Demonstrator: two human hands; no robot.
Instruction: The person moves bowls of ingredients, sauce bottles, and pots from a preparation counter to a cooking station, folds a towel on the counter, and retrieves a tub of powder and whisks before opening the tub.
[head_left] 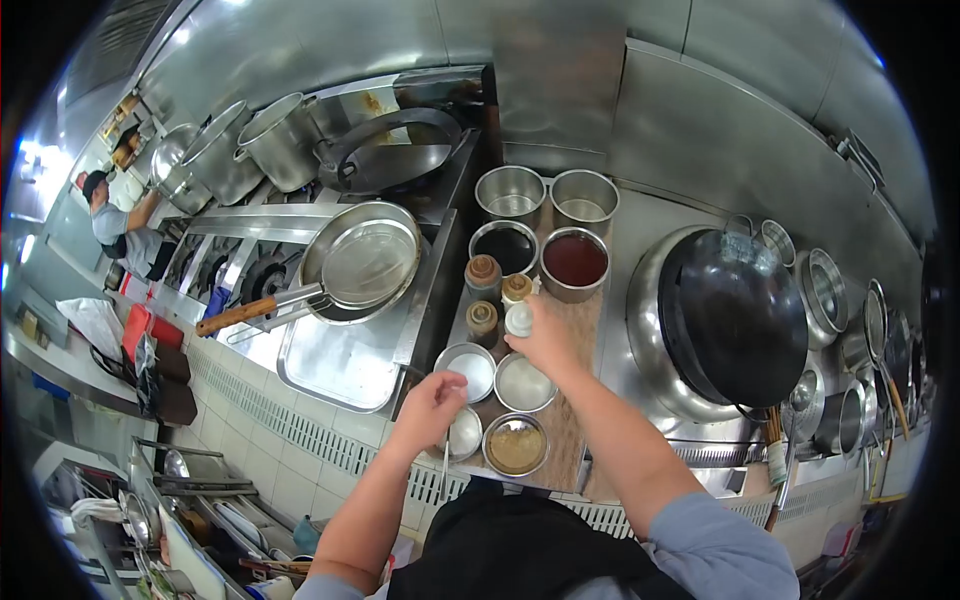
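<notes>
My right hand (545,340) is closed around a small white container (518,319), whose exact kind I cannot make out. Beside it stand squeeze bottles with brownish tops: a tall bottle (483,275), a pale bottle (516,289) and a dark bottle (482,322). My left hand (432,408) hovers at the edge of a metal bowl of white contents (467,368), fingers curled; what they hold, if anything, is hidden. Just below it, a thin handle (445,472) sticks out from another metal bowl (464,436). A bowl of pale contents (524,384) and a bowl of yellowish-brown contents (516,446) sit nearby.
Metal pots with dark liquid (503,246) and red liquid (574,262) stand behind the bottles. A large black wok (735,315) is at right. Left are a wooden-handled strainer (370,262), a metal tray (340,365) and burners. Another person (130,225) stands far left.
</notes>
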